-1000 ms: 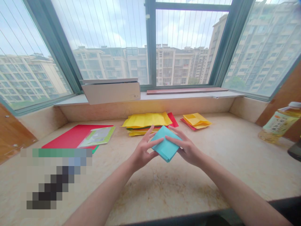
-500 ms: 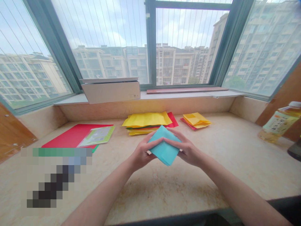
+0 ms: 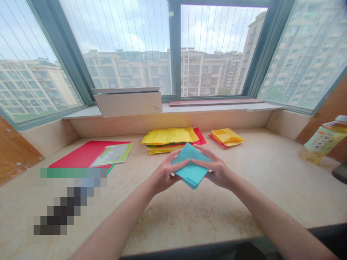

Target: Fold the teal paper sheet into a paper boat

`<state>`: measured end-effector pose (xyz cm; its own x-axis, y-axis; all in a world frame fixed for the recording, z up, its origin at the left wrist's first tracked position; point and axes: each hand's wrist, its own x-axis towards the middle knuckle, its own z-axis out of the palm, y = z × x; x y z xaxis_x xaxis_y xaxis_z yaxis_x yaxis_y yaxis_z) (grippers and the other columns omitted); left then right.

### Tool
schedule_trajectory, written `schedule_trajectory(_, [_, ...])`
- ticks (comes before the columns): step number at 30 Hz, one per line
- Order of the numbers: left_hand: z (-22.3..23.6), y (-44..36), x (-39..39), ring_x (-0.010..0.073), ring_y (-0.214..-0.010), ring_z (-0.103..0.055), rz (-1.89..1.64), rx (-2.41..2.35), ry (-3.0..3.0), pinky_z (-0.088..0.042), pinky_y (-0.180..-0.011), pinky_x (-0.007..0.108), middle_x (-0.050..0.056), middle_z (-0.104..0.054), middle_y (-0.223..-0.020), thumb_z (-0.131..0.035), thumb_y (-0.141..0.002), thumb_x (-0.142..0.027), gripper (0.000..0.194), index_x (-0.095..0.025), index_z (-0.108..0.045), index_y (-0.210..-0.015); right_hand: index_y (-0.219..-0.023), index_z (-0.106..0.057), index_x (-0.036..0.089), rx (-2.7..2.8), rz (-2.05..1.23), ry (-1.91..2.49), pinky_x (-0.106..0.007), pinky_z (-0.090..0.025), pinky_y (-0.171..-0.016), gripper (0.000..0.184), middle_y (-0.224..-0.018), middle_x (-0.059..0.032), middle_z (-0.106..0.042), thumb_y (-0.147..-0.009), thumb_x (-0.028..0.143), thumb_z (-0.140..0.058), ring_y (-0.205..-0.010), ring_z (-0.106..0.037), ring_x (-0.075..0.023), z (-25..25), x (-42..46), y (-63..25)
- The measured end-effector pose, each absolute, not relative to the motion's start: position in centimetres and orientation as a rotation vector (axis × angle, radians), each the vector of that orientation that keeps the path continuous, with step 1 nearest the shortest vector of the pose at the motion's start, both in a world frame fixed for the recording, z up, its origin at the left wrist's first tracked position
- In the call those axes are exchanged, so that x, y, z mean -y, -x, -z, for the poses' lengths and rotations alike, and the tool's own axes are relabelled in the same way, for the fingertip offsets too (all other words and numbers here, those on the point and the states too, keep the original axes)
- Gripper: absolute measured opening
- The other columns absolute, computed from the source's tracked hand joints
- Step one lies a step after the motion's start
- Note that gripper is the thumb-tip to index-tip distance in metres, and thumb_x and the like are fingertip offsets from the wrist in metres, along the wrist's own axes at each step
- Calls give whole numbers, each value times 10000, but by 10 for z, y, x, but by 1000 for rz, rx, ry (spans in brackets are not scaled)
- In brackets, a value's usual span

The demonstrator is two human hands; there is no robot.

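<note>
Between my two hands is a folded sheet of light blue paper (image 3: 193, 174), held above the counter as a diamond with one corner toward me. Its lower edges show several layers slightly apart. My left hand (image 3: 166, 172) grips the left corner, thumb on top and fingers underneath. On the right corner, my right hand (image 3: 220, 170) has the same pinch. The two thumb tips meet near the middle of the paper. Most of my fingers are hidden beneath it.
Behind my hands lies a stack of yellow folded paper (image 3: 170, 136). Smaller folded orange paper (image 3: 227, 137) is to its right. Red sheets (image 3: 78, 155) and a clear packet (image 3: 114, 154) lie left. A bottle (image 3: 322, 141) stands right. A white box (image 3: 128, 104) rests on the sill.
The layers at the paper's near corner look slightly more spread. My hands keep their grip in nearly the same place, and the view has shifted a little.
</note>
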<state>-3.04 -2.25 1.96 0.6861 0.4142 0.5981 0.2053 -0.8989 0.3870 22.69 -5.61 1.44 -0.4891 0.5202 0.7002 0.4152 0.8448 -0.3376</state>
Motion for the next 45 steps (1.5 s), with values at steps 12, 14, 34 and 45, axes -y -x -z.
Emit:
schedule_trajectory(12, [-19, 24, 30, 318, -1381, -380, -1097, -503, -2374, -343, -1122, 543, 121, -385, -1500, -483, -974, -388, 415, -321, -549, -1378, -995, -784, 308, 1690, -574, 832, -455, -529, -960, 176, -1468, -81, -506, -842, 366, -718, -1239, -579, -311, -17, 61, -216])
schedule_trajectory(14, [-21, 21, 32, 306, -1319, -458, -1137, -534, -2248, -389, -1092, 508, 125, -463, -1442, -528, -956, -393, 384, -301, -611, -1319, -963, -791, 292, 1630, -661, 869, -445, -534, -943, 174, -1458, -89, -516, -826, 381, -732, -1243, -577, -318, -18, 62, -214])
schedule_trajectory(34, [-27, 5, 40, 212, -832, -716, -1054, -725, -1448, -586, -712, 320, 138, -640, -1219, -710, -829, -411, 641, -184, -485, -1385, -1175, -632, 236, 1316, -1070, 866, -425, -594, -848, 470, -1149, -96, -735, -753, 361, -797, -1020, -706, -263, -22, 59, -205])
schedule_trajectory(45, [-19, 6, 37, 214, -714, -695, -922, -775, -1545, -529, -600, 285, 103, -732, -909, -667, -829, -537, 552, -162, -489, -1194, -1241, -603, 245, 1432, -1062, 869, -449, -585, -885, 526, -1198, -109, -711, -765, 373, -788, -1072, -688, -279, -18, 61, -204])
